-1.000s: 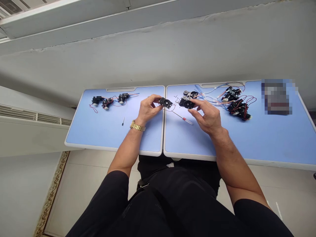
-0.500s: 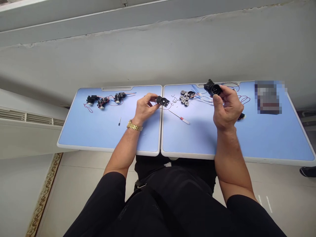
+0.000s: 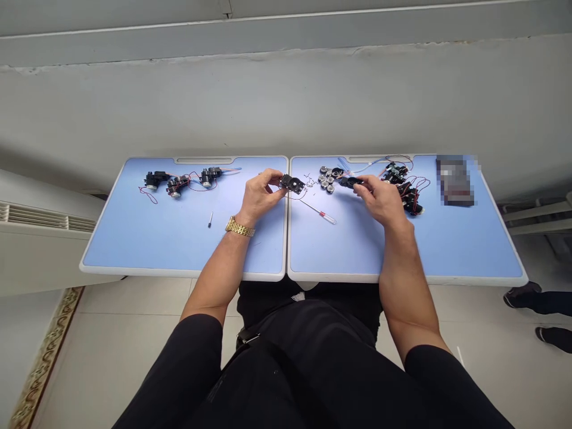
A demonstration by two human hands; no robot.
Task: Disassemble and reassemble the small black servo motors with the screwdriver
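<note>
My left hand (image 3: 263,195) pinches a black plastic housing (image 3: 294,184) with a round recess, held above the seam between the two table halves. A thin red wire hangs by it. In my right hand (image 3: 383,199) is another black plastic housing (image 3: 351,182), tilted low over the right half, its far end near several round silver-and-black parts (image 3: 326,179). Loose small screws (image 3: 309,183) lie scattered between the two hands. Below them rests a screwdriver (image 3: 328,217) with a clear and red handle.
On the left half sit black assemblies (image 3: 177,186) with red wires and a small dark-ended tool (image 3: 210,220). More wired black assemblies (image 3: 409,193) lie beyond my right hand, near a blurred dark object (image 3: 454,180). Another person's shoes (image 3: 522,295) show at the right.
My right hand has lowered and moved left with its housing, towards the round parts. The left hand keeps its housing in nearly the same place. The view has shifted slightly.
</note>
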